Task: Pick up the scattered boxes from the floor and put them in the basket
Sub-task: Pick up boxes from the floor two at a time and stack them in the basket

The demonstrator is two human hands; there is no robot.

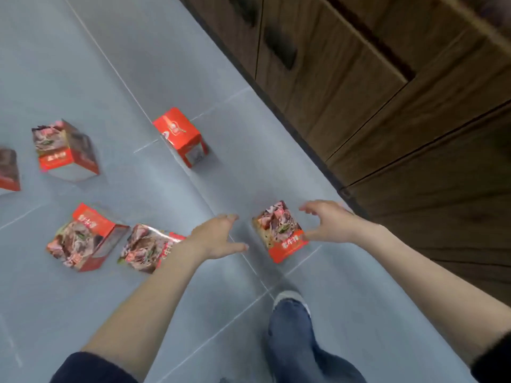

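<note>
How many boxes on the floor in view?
6: nearest box between left hand and right hand; two boxes beside the left forearm; red box ahead; another box far left; cut-off box at left edge. More may be outside view.

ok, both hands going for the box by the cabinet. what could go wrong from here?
1. The left hand is apart from the box while the right hand cups its other side: a one-sided push may slide it on the floor.
2. The left forearm passes over a crumpled box and may knock it.
3. The shoe is near; a step could kick the box.
</note>
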